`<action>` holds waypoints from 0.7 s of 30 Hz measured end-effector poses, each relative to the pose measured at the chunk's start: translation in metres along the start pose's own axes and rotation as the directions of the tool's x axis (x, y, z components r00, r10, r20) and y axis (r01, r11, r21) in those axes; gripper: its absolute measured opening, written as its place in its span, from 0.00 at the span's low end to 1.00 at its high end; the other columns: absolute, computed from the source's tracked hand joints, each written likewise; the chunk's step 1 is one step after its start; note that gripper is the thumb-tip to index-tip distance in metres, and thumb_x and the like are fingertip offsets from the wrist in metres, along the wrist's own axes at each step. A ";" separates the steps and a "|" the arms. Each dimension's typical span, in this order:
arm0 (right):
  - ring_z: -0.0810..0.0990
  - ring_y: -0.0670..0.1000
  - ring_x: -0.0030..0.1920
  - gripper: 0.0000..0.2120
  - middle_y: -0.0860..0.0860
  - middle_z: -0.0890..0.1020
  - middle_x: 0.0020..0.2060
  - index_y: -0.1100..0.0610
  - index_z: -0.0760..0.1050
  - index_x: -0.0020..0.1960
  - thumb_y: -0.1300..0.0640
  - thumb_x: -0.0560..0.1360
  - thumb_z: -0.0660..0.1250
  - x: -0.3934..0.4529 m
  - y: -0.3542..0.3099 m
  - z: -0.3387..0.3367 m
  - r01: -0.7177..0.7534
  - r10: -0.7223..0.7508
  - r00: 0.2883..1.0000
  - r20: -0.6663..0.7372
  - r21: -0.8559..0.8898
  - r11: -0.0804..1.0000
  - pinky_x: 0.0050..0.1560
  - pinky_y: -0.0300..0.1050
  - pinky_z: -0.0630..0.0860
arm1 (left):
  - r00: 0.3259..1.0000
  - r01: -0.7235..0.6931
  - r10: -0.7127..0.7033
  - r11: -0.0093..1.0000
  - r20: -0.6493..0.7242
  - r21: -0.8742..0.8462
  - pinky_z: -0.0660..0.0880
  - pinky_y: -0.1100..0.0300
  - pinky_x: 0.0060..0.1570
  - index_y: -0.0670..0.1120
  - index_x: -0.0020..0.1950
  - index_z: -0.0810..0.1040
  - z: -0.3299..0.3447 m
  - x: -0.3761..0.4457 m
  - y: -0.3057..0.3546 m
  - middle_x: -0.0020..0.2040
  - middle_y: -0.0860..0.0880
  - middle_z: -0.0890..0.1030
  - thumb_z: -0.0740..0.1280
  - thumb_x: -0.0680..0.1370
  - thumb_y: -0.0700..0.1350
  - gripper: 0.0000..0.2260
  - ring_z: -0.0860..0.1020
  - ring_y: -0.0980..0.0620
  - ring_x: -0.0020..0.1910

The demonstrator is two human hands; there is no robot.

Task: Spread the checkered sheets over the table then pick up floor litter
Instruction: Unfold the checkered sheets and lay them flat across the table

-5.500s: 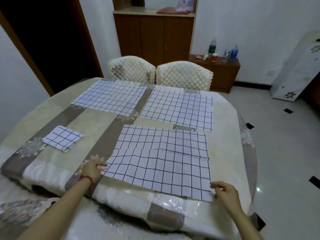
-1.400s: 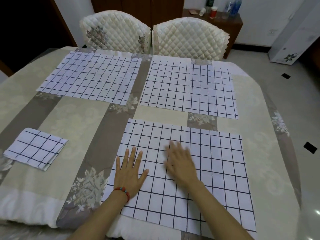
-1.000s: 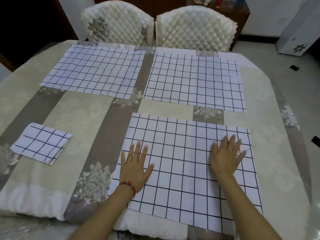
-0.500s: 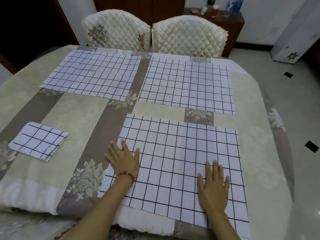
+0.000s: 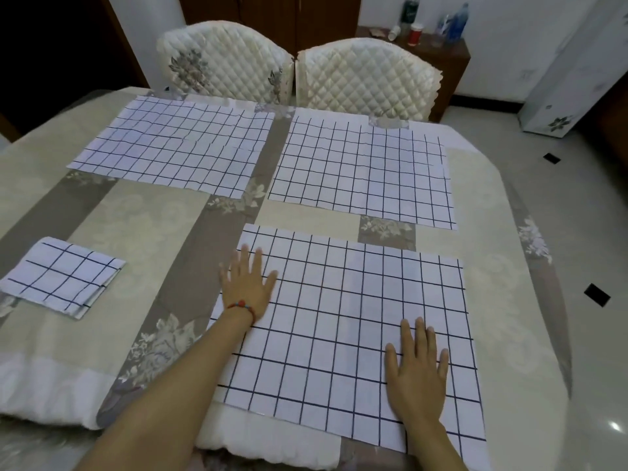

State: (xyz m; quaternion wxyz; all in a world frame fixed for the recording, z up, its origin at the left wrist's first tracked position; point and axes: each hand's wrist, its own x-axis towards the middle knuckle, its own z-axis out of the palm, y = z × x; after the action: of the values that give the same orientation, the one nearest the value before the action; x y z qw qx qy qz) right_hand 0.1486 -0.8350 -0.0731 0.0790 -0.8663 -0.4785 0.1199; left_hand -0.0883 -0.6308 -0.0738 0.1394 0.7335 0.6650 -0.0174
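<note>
Three white checkered sheets lie flat on the table (image 5: 142, 226): one far left (image 5: 176, 147), one far right (image 5: 363, 171), and a near one (image 5: 343, 317) in front of me. A fourth checkered sheet (image 5: 63, 275) sits folded at the left. My left hand (image 5: 246, 283) lies flat, fingers apart, across the near sheet's left edge. My right hand (image 5: 416, 372) presses flat on its near right part. Neither hand holds anything. No floor litter shows.
Two quilted cream chairs (image 5: 224, 62) (image 5: 367, 79) stand at the table's far side. A low wooden cabinet (image 5: 452, 52) with bottles stands behind them. Pale tiled floor (image 5: 584, 239) with small black insets runs along the right. A white panel (image 5: 574, 62) leans at the far right.
My left hand has slid away from me up the near sheet's left edge. My right hand has stayed flat low on the sheet's right part.
</note>
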 end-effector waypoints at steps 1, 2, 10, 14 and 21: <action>0.37 0.44 0.74 0.26 0.44 0.40 0.75 0.44 0.39 0.73 0.40 0.78 0.38 0.000 -0.001 0.000 -0.005 0.005 1.000 0.002 -0.001 1.000 0.73 0.49 0.33 | 0.999 0.041 -0.041 0.999 -0.007 -0.017 0.39 0.43 0.73 0.50 0.75 0.41 -0.002 -0.003 -0.008 0.77 0.45 0.41 0.45 0.79 0.60 0.29 0.40 0.45 0.76; 0.38 0.44 0.75 0.27 0.45 0.41 0.75 0.45 0.40 0.74 0.40 0.78 0.39 0.000 -0.001 0.000 -0.012 0.012 1.000 0.004 -0.001 1.000 0.74 0.50 0.34 | 0.999 0.032 -0.032 0.999 -0.017 -0.008 0.38 0.42 0.73 0.50 0.75 0.41 -0.002 -0.008 -0.011 0.77 0.44 0.40 0.46 0.79 0.60 0.29 0.39 0.45 0.76; 0.43 0.48 0.76 0.26 0.45 0.45 0.76 0.48 0.45 0.74 0.43 0.79 0.43 -0.005 -0.012 -0.012 -0.047 0.048 0.998 0.048 -0.027 0.999 0.75 0.52 0.38 | 0.710 -0.692 0.660 0.718 0.247 0.072 0.26 0.49 0.69 0.54 0.74 0.37 0.012 -0.064 -0.033 0.74 0.52 0.32 0.45 0.78 0.61 0.28 0.34 0.50 0.74; 0.54 0.56 0.76 0.24 0.58 0.57 0.75 0.59 0.59 0.73 0.50 0.80 0.50 -0.008 -0.052 -0.019 -0.160 0.160 0.983 -0.093 -0.002 0.987 0.74 0.62 0.49 | 0.830 -0.533 0.519 0.846 0.205 0.015 0.37 0.48 0.73 0.52 0.75 0.42 -0.016 -0.040 -0.101 0.77 0.48 0.40 0.49 0.78 0.59 0.29 0.40 0.48 0.76; 0.63 0.57 0.72 0.20 0.58 0.66 0.71 0.61 0.67 0.68 0.55 0.78 0.59 -0.018 -0.244 0.011 0.154 -0.144 0.987 -0.071 0.162 0.975 0.71 0.56 0.60 | 0.944 -0.330 0.329 0.943 -0.033 -0.040 0.44 0.51 0.74 0.48 0.74 0.55 -0.076 0.015 -0.227 0.77 0.47 0.52 0.54 0.79 0.53 0.24 0.48 0.49 0.76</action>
State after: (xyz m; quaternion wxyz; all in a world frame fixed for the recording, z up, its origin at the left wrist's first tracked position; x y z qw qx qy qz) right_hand -0.0613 -0.7208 -0.0203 0.1740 -0.8215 -0.5277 0.1278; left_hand -0.3218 -0.5817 -0.0451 0.1479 0.8312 0.5350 0.0307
